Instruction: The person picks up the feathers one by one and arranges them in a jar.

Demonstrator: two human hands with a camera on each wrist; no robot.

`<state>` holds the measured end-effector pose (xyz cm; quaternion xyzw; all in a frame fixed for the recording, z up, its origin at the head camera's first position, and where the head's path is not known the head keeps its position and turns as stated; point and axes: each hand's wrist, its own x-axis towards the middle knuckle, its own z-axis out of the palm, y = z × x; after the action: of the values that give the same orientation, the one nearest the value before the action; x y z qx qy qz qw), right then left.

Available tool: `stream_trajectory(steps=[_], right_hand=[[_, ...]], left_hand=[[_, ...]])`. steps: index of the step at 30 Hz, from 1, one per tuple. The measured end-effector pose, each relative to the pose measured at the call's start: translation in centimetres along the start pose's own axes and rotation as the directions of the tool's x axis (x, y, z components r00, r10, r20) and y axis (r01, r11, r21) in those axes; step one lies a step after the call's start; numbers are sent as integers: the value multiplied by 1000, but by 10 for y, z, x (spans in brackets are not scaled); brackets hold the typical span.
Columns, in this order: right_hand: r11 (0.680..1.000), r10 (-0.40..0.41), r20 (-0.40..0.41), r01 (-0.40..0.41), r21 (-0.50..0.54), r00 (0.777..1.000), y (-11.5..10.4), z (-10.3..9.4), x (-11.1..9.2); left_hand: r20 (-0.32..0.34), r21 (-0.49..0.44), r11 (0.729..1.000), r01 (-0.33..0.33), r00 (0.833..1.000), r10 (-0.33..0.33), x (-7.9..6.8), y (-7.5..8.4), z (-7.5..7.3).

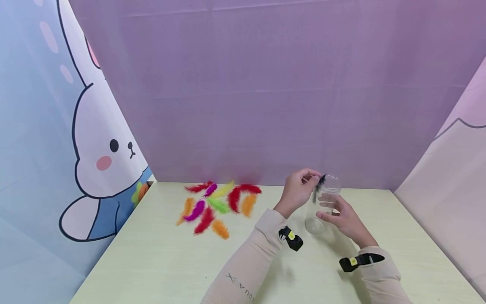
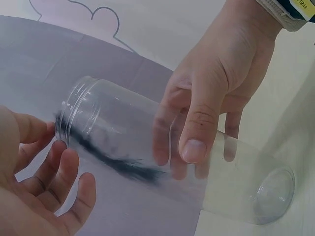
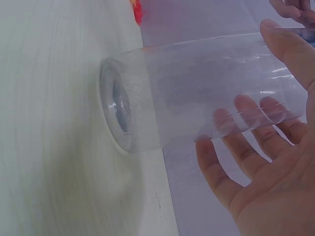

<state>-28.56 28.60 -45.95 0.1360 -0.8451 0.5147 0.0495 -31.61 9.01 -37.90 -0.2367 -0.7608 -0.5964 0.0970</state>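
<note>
My right hand (image 1: 347, 221) holds a clear plastic jar (image 1: 314, 215) around its side, thumb on one side and fingers on the other. The jar leans slightly, and its round base (image 3: 115, 105) is close to the tabletop; whether they touch I cannot tell. At the lidless mouth, my left hand (image 1: 298, 192) pinches the upper end of a black feather (image 2: 123, 164) between thumb and fingertips. Most of that feather shows inside the jar, along its wall, in the left wrist view. The left fingertips (image 2: 59, 147) are right by the threaded rim (image 2: 74, 110).
Left of the hands, several loose feathers lie on the pale table (image 1: 152, 261): red (image 1: 234, 199), orange (image 1: 220, 229), purple (image 1: 195, 211), yellow (image 1: 222, 191) and green (image 1: 218, 205). A purple cloth (image 1: 243, 105) hangs behind the table. Printed curtains (image 1: 34, 169) flank it.
</note>
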Motion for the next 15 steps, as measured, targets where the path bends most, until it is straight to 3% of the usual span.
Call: stream_trajectory(steps=[4, 15], right_hand=[[1000, 4, 4, -4, 11, 1000, 0, 0, 0], [1000, 21, 18, -22, 7, 1000, -1, -1, 0]], left_hand=[[4, 1, 1000, 2, 1000, -2, -2, 0, -1], [-30, -30, 996, 82, 996, -83, -11, -13, -8]])
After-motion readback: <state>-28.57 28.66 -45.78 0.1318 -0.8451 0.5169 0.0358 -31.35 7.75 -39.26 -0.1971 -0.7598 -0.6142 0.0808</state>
